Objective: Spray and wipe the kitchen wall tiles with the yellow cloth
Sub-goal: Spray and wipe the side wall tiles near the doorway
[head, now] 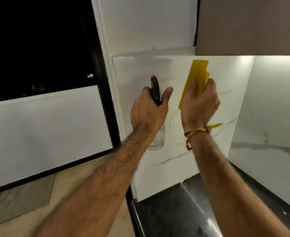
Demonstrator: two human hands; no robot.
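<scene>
The wall tiles [226, 106] are facing you, glossy marbled white, hard and slick, running from the window frame [106, 93] on the left to the inside corner on the right. Going left to right: your left hand [149, 112] is gripping the neck of the spray bottle [155, 90], fingers curled round it, thumb standing free, the red nozzle pointing at the tile; its clear body is hanging below your wrist and looking nearly empty, so it is probably handling light. Your right hand [200, 103] is pinching the yellow cloth [194, 81], thumb on front, fingers curled behind, the folded strip standing up against or just off the tile; which, you cannot tell. The cloth is looking thin and limp, so you are likely better off bunching it flat under your palm. For room, the upper cabinet [250, 26] is capping your reach above, the black countertop [183, 207] is bounding it below, and open tile is lying rightward.
</scene>
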